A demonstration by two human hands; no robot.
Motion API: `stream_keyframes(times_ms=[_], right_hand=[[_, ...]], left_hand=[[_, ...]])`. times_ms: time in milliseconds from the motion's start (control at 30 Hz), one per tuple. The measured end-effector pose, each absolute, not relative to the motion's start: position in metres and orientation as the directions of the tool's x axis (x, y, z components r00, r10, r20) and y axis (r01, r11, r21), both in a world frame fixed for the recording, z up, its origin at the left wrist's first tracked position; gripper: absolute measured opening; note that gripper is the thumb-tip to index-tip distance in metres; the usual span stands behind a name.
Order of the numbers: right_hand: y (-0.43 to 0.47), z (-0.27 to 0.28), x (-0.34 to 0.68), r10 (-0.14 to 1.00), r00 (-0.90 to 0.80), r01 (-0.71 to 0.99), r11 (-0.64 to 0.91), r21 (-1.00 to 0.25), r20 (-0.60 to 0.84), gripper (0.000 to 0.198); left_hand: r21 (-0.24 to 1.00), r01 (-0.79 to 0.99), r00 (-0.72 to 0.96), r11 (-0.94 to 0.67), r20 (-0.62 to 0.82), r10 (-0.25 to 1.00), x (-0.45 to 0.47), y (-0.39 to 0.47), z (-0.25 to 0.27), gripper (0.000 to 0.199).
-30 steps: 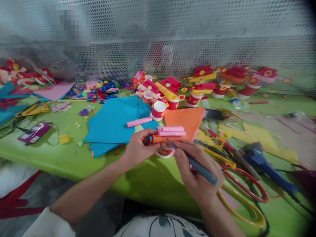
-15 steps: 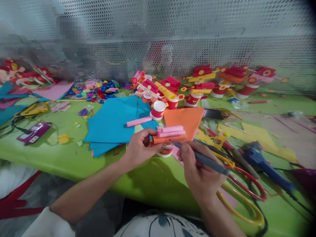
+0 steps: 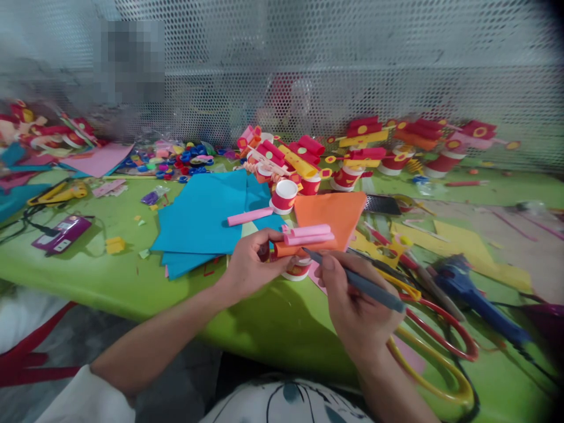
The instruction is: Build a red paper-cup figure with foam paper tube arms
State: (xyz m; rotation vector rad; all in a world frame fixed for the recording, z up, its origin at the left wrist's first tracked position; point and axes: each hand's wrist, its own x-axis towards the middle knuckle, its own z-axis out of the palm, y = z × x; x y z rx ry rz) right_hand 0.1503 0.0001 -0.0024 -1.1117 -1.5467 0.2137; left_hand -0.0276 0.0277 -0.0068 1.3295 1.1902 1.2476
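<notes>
My left hand is closed around the left end of an orange paper roll. Two pink paper rolls lie on top of that roll, and a red-and-white paper cup stands beneath it. In my right hand is a dark grey pen, its tip at the orange roll; whether it touches I cannot tell. Behind the hands, a loose pink paper roll rests across blue paper sheets, near another red-and-white cup.
Orange paper lies behind the cup. To the right are large red-and-yellow-handled scissors and a blue glue gun. Several finished paper-and-cup models line the back by a perforated metal screen. A purple device sits left.
The view has shifted very slightly. Both hands, the pen and the paper rolls keep nearly the same positions.
</notes>
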Motion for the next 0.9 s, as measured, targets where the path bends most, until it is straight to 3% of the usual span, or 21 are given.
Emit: stream_keyframes(times_ms=[333, 900], right_hand=[[-0.0008, -0.0010, 0.1473, 0.738, 0.115, 0.527, 0.522, -0.670, 0.665, 0.005], [0.0011, 0.0040, 0.1466, 0.702, -0.017, 0.528, 0.611, -0.590, 0.712, 0.004]], left_hand=[[0.992, 0.048, 0.053, -0.119, 0.116, 0.992, -0.0294, 0.0289, -0.0094, 0.041], [0.997, -0.040, 0.042, -0.060, 0.061, 0.997, -0.0280, 0.0291, -0.0039, 0.051]])
